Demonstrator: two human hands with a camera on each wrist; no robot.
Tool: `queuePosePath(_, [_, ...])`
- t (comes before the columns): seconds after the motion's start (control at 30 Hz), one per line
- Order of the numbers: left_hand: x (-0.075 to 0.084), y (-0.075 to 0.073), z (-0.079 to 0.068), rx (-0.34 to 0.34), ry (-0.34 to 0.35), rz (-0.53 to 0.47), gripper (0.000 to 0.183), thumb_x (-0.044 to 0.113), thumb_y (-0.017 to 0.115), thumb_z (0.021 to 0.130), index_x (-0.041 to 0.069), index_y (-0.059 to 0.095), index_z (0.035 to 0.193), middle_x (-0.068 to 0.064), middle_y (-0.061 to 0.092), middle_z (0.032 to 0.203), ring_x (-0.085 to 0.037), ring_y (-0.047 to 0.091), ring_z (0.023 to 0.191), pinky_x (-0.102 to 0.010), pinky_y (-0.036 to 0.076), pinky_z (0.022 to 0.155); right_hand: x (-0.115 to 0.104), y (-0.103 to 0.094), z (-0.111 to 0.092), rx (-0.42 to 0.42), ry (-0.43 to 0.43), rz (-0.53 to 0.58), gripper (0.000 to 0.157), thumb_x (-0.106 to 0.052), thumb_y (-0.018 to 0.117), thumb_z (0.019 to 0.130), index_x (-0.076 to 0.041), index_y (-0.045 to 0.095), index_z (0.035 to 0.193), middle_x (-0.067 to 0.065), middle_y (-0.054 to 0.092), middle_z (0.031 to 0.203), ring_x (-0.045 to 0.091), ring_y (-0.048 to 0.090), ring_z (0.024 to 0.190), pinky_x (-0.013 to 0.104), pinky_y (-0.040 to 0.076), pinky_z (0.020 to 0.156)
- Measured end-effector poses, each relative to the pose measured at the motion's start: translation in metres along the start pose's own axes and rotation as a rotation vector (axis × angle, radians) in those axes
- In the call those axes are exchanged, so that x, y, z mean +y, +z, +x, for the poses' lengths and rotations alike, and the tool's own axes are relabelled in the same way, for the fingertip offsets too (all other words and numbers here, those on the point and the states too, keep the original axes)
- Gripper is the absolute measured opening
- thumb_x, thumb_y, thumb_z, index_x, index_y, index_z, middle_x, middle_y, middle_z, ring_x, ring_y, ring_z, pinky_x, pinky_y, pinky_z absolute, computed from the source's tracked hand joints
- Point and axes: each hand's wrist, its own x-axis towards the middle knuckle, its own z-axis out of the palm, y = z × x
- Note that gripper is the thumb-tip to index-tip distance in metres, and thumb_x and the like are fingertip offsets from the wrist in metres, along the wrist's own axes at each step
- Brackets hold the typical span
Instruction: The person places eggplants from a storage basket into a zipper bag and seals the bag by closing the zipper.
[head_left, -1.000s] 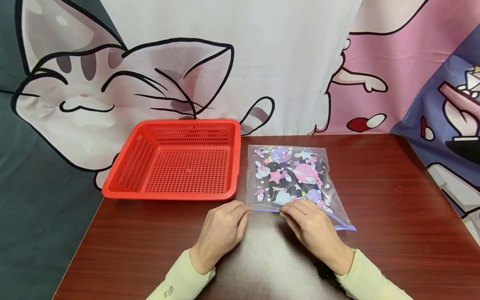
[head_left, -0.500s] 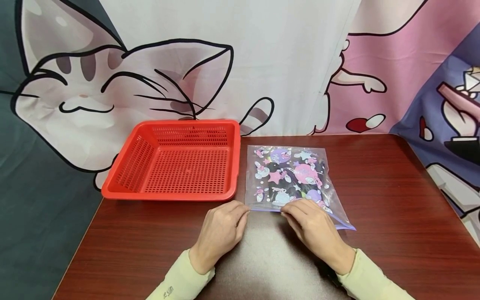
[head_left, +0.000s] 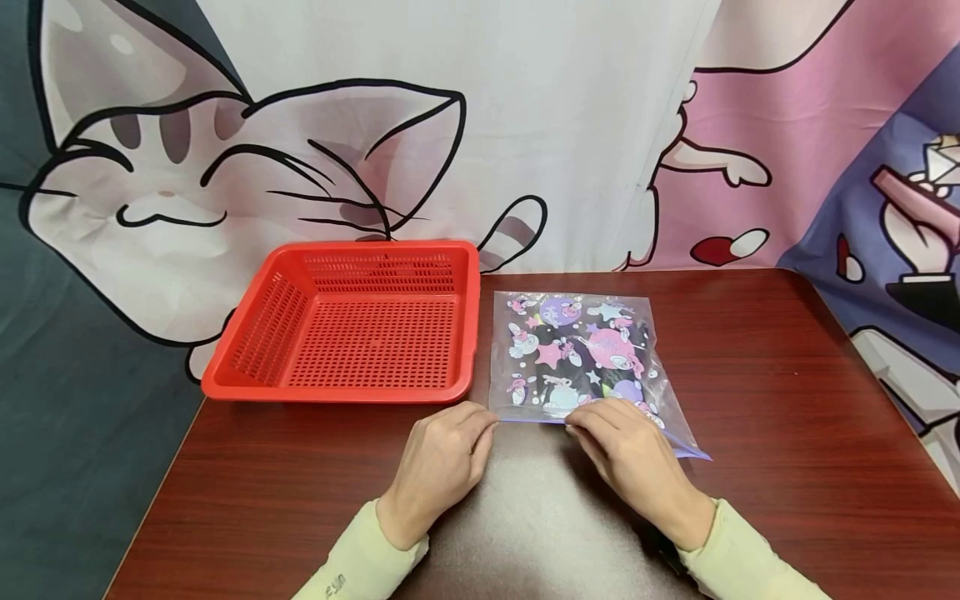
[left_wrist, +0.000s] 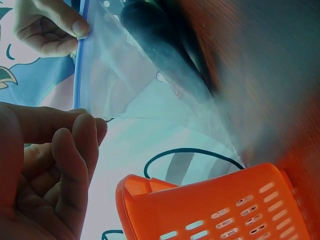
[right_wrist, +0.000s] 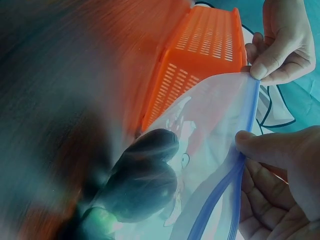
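A clear zip bag printed with pink, purple and blue cartoon figures lies on the table, its blue-violet zip edge toward me. Inside it are dark, glossy, rounded long things with a bit of green at one end. My left hand pinches the left corner of the zip edge between thumb and fingers. Further right along the zip, my right hand pinches it too. In the right wrist view, the zip strips are parted below my right hand; between the two hands they lie together.
A red perforated plastic basket with nothing in it stands left of the bag, close to it. The dark red-brown table reaches back to a cartoon-printed cloth.
My right hand has slid slightly to the right along the zip edge, still pinching it. My left hand keeps its pinch on the left corner; bag and basket stay in place.
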Motion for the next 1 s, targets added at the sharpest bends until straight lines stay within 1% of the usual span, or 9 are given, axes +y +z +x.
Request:
queuePosePath(0.1, [0.0, 0.0005, -0.0003, -0.006, -0.004, 0.0, 0.01, 0.006, 0.065, 0.089, 0.007, 0.075, 0.087, 0.002, 0.069, 0.082, -0.012, 0.067, 0.072, -0.03, 0.055, 0.065, 0.0004, 0.0, -0.0004, 0.006, 0.001, -0.001, 0.031, -0.025, 0.049, 0.106, -0.006, 0.072, 0.096, 0.0, 0.069, 0.093, 0.02, 0.065, 0.085, 0.035, 0.049, 0.078])
queuePosePath(0.43, [-0.0012, 0.0015, -0.0005, -0.005, -0.008, 0.008, 0.009, 0.005, 0.066, 0.088, 0.007, 0.075, 0.087, 0.003, 0.069, 0.082, -0.012, 0.066, 0.072, -0.03, 0.055, 0.065, 0.0036, -0.0006, -0.0013, 0.015, -0.006, -0.005, 0.032, -0.025, 0.049, 0.106, -0.005, 0.072, 0.096, 0.001, 0.069, 0.092, 0.019, 0.066, 0.084, 0.036, 0.05, 0.079])
queuePosePath(0.8, [-0.0009, 0.0006, -0.0002, -0.008, -0.012, 0.015, 0.01, 0.006, 0.066, 0.089, 0.007, 0.075, 0.086, 0.002, 0.069, 0.082, -0.012, 0.066, 0.072, -0.03, 0.055, 0.064, 0.0058, -0.0041, -0.0049, -0.034, 0.016, -0.013, 0.035, -0.027, 0.046, 0.107, -0.004, 0.071, 0.098, 0.002, 0.07, 0.094, 0.021, 0.065, 0.086, 0.036, 0.047, 0.085])
queuePosePath(1.0, [-0.0009, 0.0008, -0.0001, -0.01, -0.014, 0.015, 0.011, 0.006, 0.065, 0.089, 0.007, 0.075, 0.086, 0.003, 0.069, 0.082, -0.012, 0.067, 0.072, -0.031, 0.055, 0.064, 0.0071, -0.0053, -0.0067, -0.033, 0.015, -0.021, 0.036, -0.027, 0.046, 0.107, -0.004, 0.071, 0.097, 0.003, 0.069, 0.093, 0.021, 0.065, 0.086, 0.036, 0.046, 0.086])
